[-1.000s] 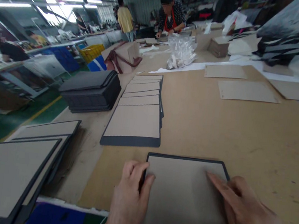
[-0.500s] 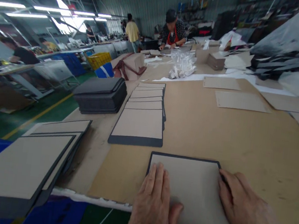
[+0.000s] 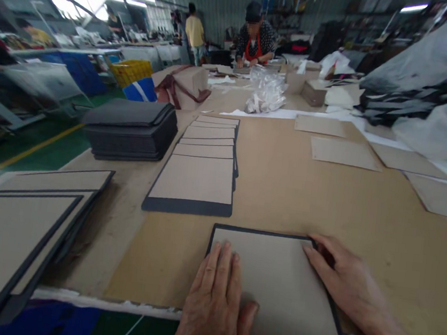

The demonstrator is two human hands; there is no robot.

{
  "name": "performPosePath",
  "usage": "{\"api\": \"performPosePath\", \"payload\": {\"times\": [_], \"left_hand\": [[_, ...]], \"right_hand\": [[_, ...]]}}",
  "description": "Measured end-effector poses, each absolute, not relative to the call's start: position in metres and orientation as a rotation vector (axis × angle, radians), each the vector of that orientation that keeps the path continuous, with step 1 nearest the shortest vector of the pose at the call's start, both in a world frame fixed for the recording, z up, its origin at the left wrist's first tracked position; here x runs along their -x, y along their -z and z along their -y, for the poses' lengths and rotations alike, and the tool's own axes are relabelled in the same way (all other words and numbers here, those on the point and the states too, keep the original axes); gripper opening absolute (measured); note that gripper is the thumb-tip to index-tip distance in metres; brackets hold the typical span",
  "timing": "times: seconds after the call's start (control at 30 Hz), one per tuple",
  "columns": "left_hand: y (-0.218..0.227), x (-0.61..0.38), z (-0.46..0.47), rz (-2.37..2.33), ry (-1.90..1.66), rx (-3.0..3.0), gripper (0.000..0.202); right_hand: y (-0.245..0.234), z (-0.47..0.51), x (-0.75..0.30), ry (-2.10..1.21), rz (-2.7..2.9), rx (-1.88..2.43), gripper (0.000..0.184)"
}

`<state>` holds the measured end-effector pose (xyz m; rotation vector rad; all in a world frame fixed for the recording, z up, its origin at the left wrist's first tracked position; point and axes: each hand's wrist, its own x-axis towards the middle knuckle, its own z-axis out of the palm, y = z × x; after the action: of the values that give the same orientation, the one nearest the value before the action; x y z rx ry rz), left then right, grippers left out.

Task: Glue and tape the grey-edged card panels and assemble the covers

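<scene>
A beige board panel with a dark border [image 3: 275,281] lies in front of me at the table's near edge. My left hand [image 3: 214,301] rests flat on its left part, fingers stretched out and thumb apart. At the panel's far right corner, my right hand [image 3: 336,272] pinches the dark edge between thumb and fingers. Just beyond, a row of overlapping panels of the same kind [image 3: 198,178] runs away from me. More such panels [image 3: 8,250] are piled at the left, their dark margins showing.
A stack of dark grey sheets [image 3: 131,130] stands at the back left. Bare boards [image 3: 344,151] lie at the right, with clear plastic bags [image 3: 433,127] behind them. A crumpled plastic bag [image 3: 266,92] sits farther back. Across the table a person [image 3: 256,39] bends over work.
My right hand has slid along the panel's right edge up to its far corner. The left hand stays flat on the panel. The view has turned slightly to the right.
</scene>
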<state>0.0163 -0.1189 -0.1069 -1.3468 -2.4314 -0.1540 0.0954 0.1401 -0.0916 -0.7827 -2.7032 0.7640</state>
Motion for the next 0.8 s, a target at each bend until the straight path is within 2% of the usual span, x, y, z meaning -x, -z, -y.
{"api": "performPosePath", "payload": {"times": [0.13,0.23,0.33,0.4,0.47,0.63,0.8], "left_hand": [[0.109,-0.013,0.120,2.413,0.171,1.352,0.062],[0.107,-0.012,0.119,2.434,0.172,1.360,0.061],[0.105,-0.012,0.118,2.453,0.139,1.353,0.060],[0.104,-0.012,0.118,2.464,0.137,1.340,0.059],[0.104,-0.011,0.118,2.465,0.149,1.338,0.058],[0.108,-0.010,0.119,2.408,0.281,1.368,0.058],[0.103,-0.012,0.125,2.450,0.861,1.022,0.071]], "right_hand": [[0.087,-0.136,-0.095,-0.944,2.499,0.811,0.037],[0.081,-0.131,-0.093,-1.328,2.271,0.891,0.040],[0.070,-0.123,-0.089,-1.751,1.913,0.971,0.050],[0.064,-0.119,-0.087,-1.944,1.745,1.003,0.057],[0.062,-0.116,-0.086,-2.122,1.706,1.007,0.056],[0.062,-0.112,-0.091,-2.211,1.704,0.950,0.046],[0.050,-0.111,-0.097,-2.289,1.575,0.861,0.040]]}}
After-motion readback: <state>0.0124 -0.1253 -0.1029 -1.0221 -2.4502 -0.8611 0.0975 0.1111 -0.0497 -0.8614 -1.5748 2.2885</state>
